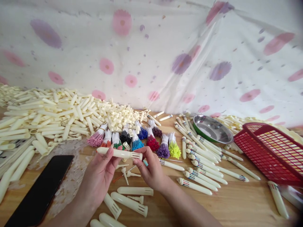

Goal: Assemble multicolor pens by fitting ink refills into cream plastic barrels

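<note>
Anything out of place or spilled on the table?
The black phone looks out of place, lying at the left beside pale pen barrels and loose clear plastic pieces. Those pieces look scattered, though I can't tell if they spilled.
</note>
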Tool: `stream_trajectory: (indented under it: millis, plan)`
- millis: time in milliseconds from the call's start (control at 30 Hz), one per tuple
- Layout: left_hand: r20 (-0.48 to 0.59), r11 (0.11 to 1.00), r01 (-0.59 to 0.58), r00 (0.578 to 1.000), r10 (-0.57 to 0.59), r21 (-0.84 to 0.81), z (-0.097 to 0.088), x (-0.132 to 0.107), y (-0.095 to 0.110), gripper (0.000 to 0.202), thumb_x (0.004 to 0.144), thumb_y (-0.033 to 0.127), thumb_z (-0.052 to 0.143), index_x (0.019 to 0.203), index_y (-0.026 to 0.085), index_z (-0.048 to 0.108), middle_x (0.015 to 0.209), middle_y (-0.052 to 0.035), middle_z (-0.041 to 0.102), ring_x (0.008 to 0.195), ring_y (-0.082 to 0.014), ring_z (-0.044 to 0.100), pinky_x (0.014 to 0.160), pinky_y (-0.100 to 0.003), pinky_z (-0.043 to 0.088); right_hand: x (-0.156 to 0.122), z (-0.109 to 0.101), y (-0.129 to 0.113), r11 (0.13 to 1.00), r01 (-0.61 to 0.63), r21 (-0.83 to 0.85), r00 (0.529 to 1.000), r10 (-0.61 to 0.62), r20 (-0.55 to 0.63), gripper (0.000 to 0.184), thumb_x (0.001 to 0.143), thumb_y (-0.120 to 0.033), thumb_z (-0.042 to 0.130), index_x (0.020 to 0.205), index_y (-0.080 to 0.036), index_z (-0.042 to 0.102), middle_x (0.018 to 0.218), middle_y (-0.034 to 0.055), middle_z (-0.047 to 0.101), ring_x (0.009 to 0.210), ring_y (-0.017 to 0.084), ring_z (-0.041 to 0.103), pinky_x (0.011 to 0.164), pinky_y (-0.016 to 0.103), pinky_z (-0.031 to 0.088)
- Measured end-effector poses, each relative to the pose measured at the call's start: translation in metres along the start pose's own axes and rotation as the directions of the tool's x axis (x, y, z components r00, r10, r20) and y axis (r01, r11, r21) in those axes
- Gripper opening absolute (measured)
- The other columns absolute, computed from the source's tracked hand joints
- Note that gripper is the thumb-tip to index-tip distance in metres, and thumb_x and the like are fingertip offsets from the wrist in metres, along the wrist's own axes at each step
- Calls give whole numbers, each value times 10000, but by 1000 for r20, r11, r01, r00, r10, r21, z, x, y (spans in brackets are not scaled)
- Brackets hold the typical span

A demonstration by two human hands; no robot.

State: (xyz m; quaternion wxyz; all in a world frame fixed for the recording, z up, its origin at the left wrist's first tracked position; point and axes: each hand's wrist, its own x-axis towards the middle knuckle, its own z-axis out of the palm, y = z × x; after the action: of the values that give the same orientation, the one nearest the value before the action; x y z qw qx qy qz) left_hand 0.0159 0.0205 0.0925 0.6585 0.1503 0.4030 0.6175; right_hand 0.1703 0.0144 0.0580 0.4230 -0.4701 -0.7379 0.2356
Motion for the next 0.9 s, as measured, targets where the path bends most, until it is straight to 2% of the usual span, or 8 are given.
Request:
stream_trajectory:
  millis: [167,300,367,467,600,733,800,900]
  plan:
    - [-6,999,-32,999,32,-13,-4,1,-4,166,786,47,566,696,142,667,769,-12,711,754,-107,682,709,-168,573,2,2,2,998,-61,-10,998,61,25,250,900,-413,377,897,-181,469,581,6,564,520,142,515,519,238,377]
    - [15,999,-41,999,41,0,-6,-1,-6,67,702,88,680,679,150,668,756,2,714,767,-118,684,728,-169,567,2,0,3,999,6,-43,999,-5,35,247,912,-399,337,879,-186,457,596,10,546,520,138,495,517,233,368]
    - [33,998,-64,997,64,8,-6,-2,-6,79,661,118,726,687,167,670,742,14,712,789,-127,685,754,-177,561,1,0,3,997,37,-63,999,-36,18,246,908,-400,343,883,-185,460,647,28,561,532,135,486,521,233,365]
    - [68,996,-88,994,86,22,-7,-4,-7,136,616,167,773,702,194,671,736,25,712,848,-157,683,776,-196,557,1,4,2,998,-33,-59,999,32,-18,268,913,-393,315,795,-199,457,615,16,532,502,120,450,497,226,338]
    - [114,992,-120,987,116,28,-9,-4,-11,192,587,224,800,723,203,666,762,15,723,909,-197,672,788,-241,558,3,9,1,965,-244,100,969,245,-4,388,908,-458,281,618,-215,369,481,-30,410,425,95,372,424,210,275]
    - [130,984,-176,977,171,29,-9,-3,-16,229,565,239,813,730,220,655,745,29,720,953,-216,655,828,-303,544,5,14,-1,843,-421,334,905,416,92,479,855,-591,295,566,-213,343,443,-51,338,386,78,323,375,204,236]
    - [146,978,-208,968,203,23,-9,-3,-18,230,567,228,811,736,235,656,746,37,716,964,-214,649,846,-316,534,5,17,-2,800,-436,412,895,433,104,483,840,-614,305,573,-213,338,434,-63,321,377,72,301,367,200,227]
    - [186,984,-176,967,177,-22,-8,-1,-14,177,593,227,790,707,238,656,734,40,701,980,-219,639,869,-325,519,4,19,-2,810,-370,456,924,372,89,431,859,-572,326,623,-212,349,445,-71,338,397,71,296,384,192,242]
